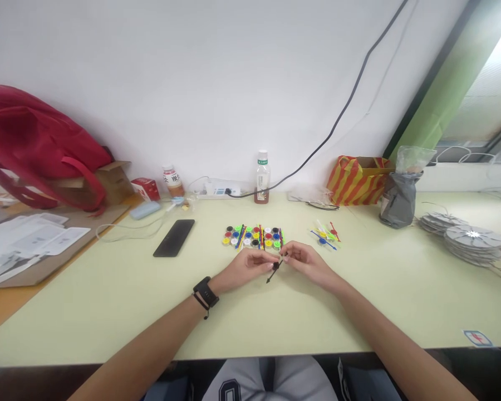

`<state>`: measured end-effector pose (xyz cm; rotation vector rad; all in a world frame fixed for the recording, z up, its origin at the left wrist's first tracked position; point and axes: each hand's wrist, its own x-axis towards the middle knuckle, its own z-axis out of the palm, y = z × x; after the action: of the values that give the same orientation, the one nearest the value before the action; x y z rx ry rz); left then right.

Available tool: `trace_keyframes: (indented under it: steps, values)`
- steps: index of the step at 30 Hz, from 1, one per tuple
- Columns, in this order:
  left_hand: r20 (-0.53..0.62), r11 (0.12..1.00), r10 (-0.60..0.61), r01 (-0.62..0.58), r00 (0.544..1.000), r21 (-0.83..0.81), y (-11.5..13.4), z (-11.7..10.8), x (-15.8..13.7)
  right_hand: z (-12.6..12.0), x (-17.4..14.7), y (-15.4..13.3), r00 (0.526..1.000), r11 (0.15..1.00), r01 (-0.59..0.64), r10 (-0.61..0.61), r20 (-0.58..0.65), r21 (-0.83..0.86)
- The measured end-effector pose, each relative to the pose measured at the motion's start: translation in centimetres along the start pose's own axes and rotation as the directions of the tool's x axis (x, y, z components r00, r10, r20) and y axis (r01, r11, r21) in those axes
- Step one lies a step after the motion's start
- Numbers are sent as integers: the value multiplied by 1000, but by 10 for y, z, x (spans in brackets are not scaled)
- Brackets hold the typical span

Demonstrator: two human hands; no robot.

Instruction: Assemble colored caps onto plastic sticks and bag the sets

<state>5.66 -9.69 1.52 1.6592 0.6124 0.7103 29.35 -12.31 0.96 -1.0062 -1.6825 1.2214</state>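
My left hand (250,268) and my right hand (307,264) meet over the table, fingers pinched around a small black arrow spinner (271,275). Its pointed tip slants down toward me, and a round black hub shows by my left fingertips. The spinner's other end is partly hidden by my right fingers. Just beyond my hands lie rows of small coloured discs (236,235) in red, blue, yellow, white, green and black, with coloured arrow sticks between them. Farther right is a loose group of arrow spinners (323,240) in blue, yellow, red and green.
A black phone (174,238) lies on the left of the table (121,301). Along the wall stand a drink bottle (262,181), another bottle (173,182), a power strip (221,189) and a striped bag (354,181). Stacked grey discs (471,245) sit at right.
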Motion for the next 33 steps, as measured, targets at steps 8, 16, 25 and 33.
trace_keyframes:
  steps: [8,16,25,33]
  values:
    - [-139,998,-31,25,990,-50,-8,-2,2,2,-5,0,952,942,110,-191,-238,-318]
    - [-180,988,-75,49,981,-144,-10,-5,6,8,-10,-7,989,983,102,-116,-89,-156]
    - [-170,993,-54,35,984,-113,-8,-4,5,6,-5,-10,1000,999,-10,9,-19,-45]
    - [-108,997,-29,21,994,-79,0,1,1,10,-5,-3,999,998,23,-20,49,-65]
